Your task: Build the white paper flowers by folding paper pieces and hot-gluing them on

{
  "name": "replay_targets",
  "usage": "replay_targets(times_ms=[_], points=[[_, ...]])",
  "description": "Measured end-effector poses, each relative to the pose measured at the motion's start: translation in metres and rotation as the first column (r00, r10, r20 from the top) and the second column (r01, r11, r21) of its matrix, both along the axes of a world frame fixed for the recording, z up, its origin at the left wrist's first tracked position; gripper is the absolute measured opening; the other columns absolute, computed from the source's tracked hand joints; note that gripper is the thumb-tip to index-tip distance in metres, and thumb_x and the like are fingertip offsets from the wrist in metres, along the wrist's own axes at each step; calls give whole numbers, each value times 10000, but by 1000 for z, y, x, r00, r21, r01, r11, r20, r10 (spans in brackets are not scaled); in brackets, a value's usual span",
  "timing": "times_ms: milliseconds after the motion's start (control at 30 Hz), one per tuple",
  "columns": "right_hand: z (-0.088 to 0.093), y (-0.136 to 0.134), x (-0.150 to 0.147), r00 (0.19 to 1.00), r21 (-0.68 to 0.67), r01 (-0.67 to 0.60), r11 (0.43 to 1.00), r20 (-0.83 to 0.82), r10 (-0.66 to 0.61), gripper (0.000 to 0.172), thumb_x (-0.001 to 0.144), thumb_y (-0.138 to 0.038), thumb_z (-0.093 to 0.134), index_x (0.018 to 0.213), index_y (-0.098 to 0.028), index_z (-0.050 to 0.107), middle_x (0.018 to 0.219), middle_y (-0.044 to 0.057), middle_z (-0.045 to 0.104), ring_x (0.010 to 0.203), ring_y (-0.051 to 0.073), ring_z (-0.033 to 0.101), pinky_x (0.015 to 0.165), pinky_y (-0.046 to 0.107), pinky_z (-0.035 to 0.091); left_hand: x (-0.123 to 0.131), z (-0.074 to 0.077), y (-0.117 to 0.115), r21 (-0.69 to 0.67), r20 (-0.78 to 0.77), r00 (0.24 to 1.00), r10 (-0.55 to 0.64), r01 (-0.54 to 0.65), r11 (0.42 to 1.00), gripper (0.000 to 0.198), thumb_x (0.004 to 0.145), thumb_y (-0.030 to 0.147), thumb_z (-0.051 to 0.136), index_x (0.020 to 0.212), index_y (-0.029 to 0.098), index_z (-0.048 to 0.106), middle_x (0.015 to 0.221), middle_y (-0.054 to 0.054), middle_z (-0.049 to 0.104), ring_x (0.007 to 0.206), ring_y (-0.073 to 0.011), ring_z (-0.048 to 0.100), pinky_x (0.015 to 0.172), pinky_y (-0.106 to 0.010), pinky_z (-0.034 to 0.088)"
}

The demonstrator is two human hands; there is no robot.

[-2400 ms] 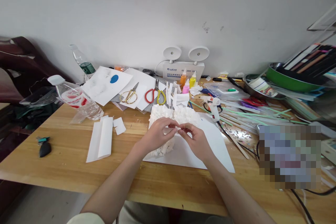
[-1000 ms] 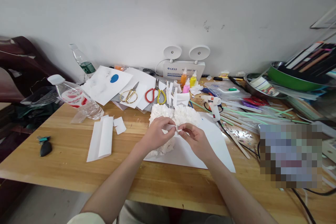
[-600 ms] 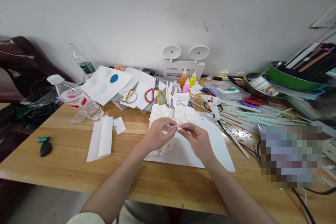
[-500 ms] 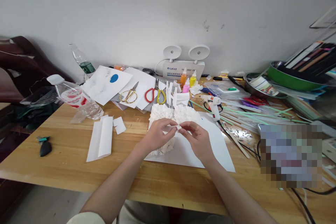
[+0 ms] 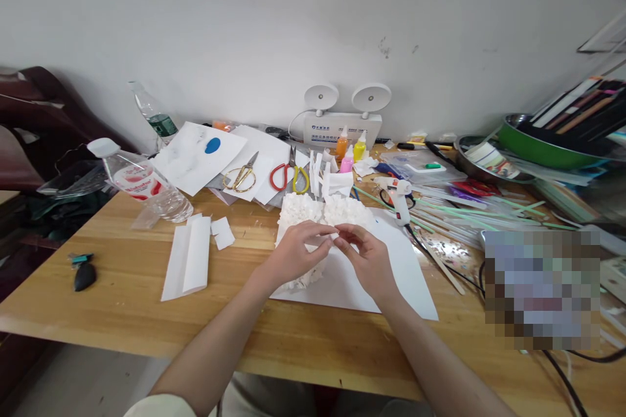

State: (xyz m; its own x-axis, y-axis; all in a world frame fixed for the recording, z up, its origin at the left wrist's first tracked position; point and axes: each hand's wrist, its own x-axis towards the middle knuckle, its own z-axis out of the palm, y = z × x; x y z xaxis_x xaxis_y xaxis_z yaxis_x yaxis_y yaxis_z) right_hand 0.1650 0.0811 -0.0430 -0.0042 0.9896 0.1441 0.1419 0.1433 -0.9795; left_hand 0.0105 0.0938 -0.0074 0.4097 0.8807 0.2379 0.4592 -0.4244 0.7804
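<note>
A small white piece of paper is pinched between the fingertips of my left hand and my right hand. Both hands are closed on it, above a large white sheet on the wooden table. Crumpled white paper tufts cover parts of that sheet, behind and under my left hand, which hides some of them. Off to the left lie a folded white paper and small paper squares.
A glue gun with a black cable stands right of the sheet. Scissors, pliers-like red and yellow cutters and paint bottles are behind. A water bottle leans at left. Glue sticks clutter the right.
The fingertips have shifted slightly around the small paper piece, which now shows less between them. Both arms stay nearly in place; nothing else has moved.
</note>
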Motion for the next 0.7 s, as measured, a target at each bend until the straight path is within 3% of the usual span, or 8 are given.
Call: replay_targets(times_ms=[200, 467, 700], points=[[-1, 2, 3, 997, -35, -42, 999, 70, 44, 210, 764, -337, 545, 889, -179, 606, 837, 67, 620, 773, 187, 563, 748, 348, 449, 0, -1, 0, 71, -83, 996, 25, -19, 997, 308, 774, 211, 494, 1080, 229, 528, 922, -26, 641, 860, -152, 585, 827, -315, 431], [3, 2, 3, 996, -45, -84, 995, -12, 83, 171, 752, -345, 552, 818, -189, 579, 832, 48, 615, 771, 172, 564, 742, 314, 454, -4, 1, 4, 47, -69, 996, 61, -58, 997, 127, 790, 244, 483, 803, 187, 595, 799, -15, 633, 763, -137, 574, 721, -266, 447], [3, 2, 3, 994, -56, -98, 994, -51, 95, 146, 746, -334, 560, 790, -195, 552, 775, 32, 593, 745, 162, 558, 712, 299, 461, -3, 2, 4, -26, -38, 996, 76, -77, 997, 118, 779, 240, 489, 788, 185, 593, 786, -14, 629, 740, -132, 572, 688, -252, 464]])
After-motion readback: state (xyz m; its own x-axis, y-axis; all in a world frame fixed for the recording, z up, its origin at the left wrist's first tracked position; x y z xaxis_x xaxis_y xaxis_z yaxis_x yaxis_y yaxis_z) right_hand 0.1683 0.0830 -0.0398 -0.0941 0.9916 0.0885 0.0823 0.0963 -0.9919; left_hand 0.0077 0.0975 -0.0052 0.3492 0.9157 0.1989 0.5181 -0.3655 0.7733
